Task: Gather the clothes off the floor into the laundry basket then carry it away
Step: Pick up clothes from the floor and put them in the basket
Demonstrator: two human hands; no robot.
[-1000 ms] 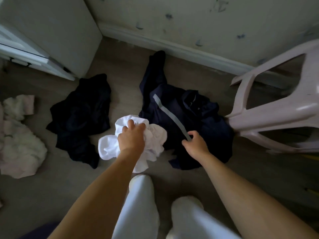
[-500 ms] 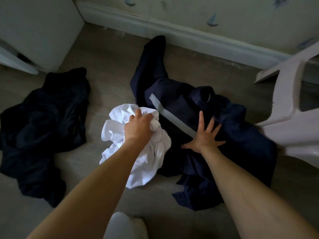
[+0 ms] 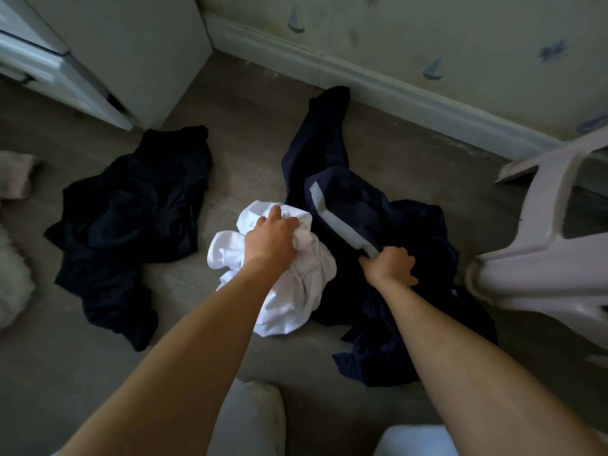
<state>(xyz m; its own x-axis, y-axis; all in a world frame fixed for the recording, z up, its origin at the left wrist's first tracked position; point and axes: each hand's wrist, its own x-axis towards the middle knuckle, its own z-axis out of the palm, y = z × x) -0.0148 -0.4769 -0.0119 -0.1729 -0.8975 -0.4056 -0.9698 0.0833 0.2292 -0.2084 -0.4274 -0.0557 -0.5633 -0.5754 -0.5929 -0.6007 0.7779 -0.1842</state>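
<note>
My left hand (image 3: pixel 271 236) grips a bunched white garment (image 3: pixel 289 297) in the middle of the floor. To its right lies a navy garment with a pale grey stripe (image 3: pixel 355 199), spread toward the skirting board. My right hand (image 3: pixel 388 264) has its fingers curled into this navy cloth at the lower end of the stripe. A black garment (image 3: pixel 131 218) lies crumpled on the floor to the left, touched by neither hand. No laundry basket is in view.
A white cabinet (image 3: pixel 125 44) stands at the back left. A pale plastic chair (image 3: pixel 552 258) lies tipped at the right, close to the navy garment. Fluffy pale cloth (image 3: pixel 13 274) lies at the left edge. The wall and skirting board (image 3: pixel 394 93) run behind.
My right hand, spread flat on the navy garment half a second ago, has now curled its fingers into the cloth. My left hand keeps its grip on the white garment.
</note>
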